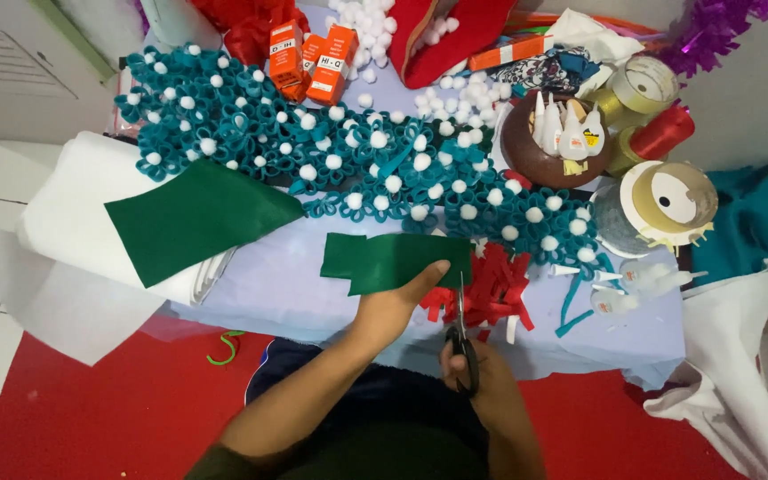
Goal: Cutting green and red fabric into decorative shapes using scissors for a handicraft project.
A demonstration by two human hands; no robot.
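1. My left hand (390, 307) pinches a small piece of dark green felt (393, 261) at its near edge, thumb on top, holding it flat above the lilac table (286, 284).
2. My right hand (482, 378) is closed through the handles of a pair of black-handled scissors (460, 333); the blades point away from me and meet the felt's right near edge.
3. Just right of the blades lies a heap of red felt strips (491, 289).
4. Left of the grip, a larger green felt sheet (197, 218) rests partly on a white fabric roll (73, 213) at the table's left end.
5. Beyond the felt, teal loop flowers with white pompom centres (331, 147) run across the table.
6. Far centre, three orange rectangular boxes (308, 58) with white label panels stand close together; another long orange box (508, 52) lies to the right.
7. Far right, a brown bowl (526, 151) holds small white glue bottles with yellow labels; beside it are ribbon spools, gold (642, 84), red (664, 132) and one with a cream card face (673, 200).
8. My fingers hide the scissor handles, and the purple tinsel (713, 27) is cut off by the top edge.
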